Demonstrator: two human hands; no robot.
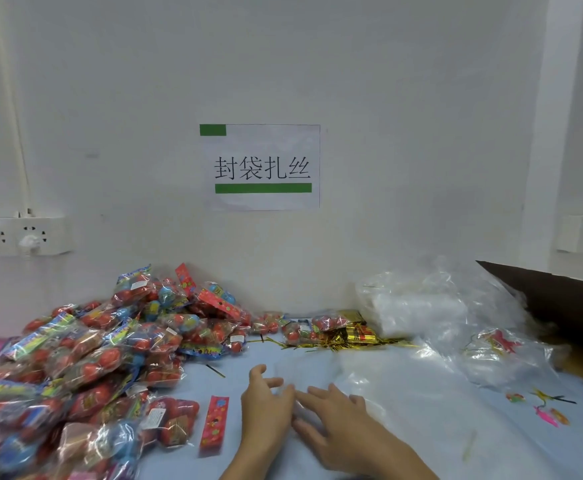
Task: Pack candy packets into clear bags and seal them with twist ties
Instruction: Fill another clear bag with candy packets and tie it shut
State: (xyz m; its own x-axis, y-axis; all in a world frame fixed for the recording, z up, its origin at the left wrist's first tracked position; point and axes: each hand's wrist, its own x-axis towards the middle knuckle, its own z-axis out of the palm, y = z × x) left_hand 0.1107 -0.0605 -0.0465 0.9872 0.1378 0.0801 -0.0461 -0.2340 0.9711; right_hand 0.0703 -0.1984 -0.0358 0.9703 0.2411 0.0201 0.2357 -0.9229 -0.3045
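A big heap of candy packets [86, 355], red and blue in clear wrap, covers the left of the table. Gold twist ties [345, 341] lie in a bundle at the back middle. A stack of clear bags [418, 310] sits at the back right. My left hand [266, 407] and my right hand [331, 420] rest side by side at the front middle, fingers spread, touching a flat clear bag [314, 375] that lies on the table. Whether either hand pinches the bag is unclear. A red candy strip [214, 420] lies just left of my left hand.
The table has a light blue cloth [421, 445]. Loose crumpled clear plastic [504, 355] lies at the right, beside a brown cardboard box [567, 306]. A paper sign [260, 167] hangs on the white wall. Wall sockets [23, 235] are at the left and right.
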